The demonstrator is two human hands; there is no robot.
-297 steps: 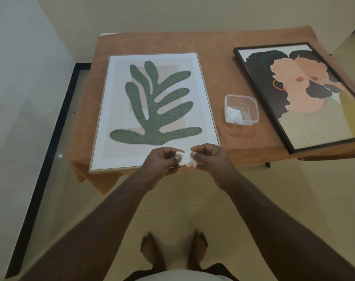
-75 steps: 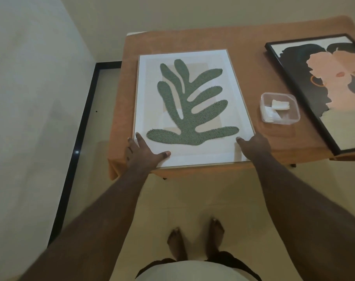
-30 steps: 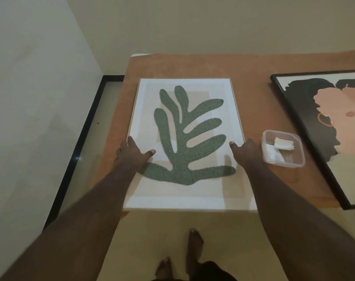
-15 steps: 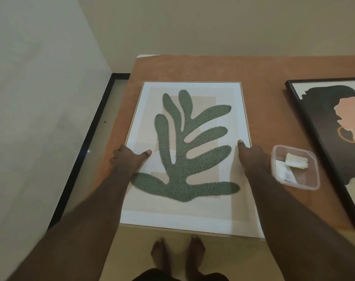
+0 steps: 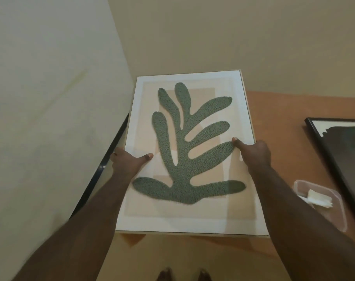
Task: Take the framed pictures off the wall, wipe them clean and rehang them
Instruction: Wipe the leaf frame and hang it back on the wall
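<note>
Head view shows you holding the leaf picture (image 5: pixel 189 151) in both hands, up off the table (image 5: pixel 278 122), with its top edge tipped away from you toward the wall (image 5: pixel 213 33) at 12 o'clock. Its long side runs from 6 o'clock to 12 o'clock, so the picture stands tall, not wide. Your left hand (image 5: pixel 128 162) grips the left edge at about 9 o'clock, thumb lying flat on the front; the other fingers are hidden, most likely behind the frame. Your right hand (image 5: pixel 253 152) grips the right edge at about 3 o'clock in the same way, thumb on the front, fingers hidden. Both hands sit a bit below the middle of the picture, so more of it is above your hands than below. Both arms reach out nearly straight, and neither hand is nearer the wall than the other. The wall is just past the top edge, so I think the next move is to lift the picture higher and bring it flat to the wall. No hook shows, so I cannot tell where it hangs. At 3 o'clock on the table lies the dark picture (image 5: pixel 339 151), and at 4 o'clock a clear tub (image 5: pixel 322 205) with a white wipe (image 5: pixel 318 198) in it.
</note>
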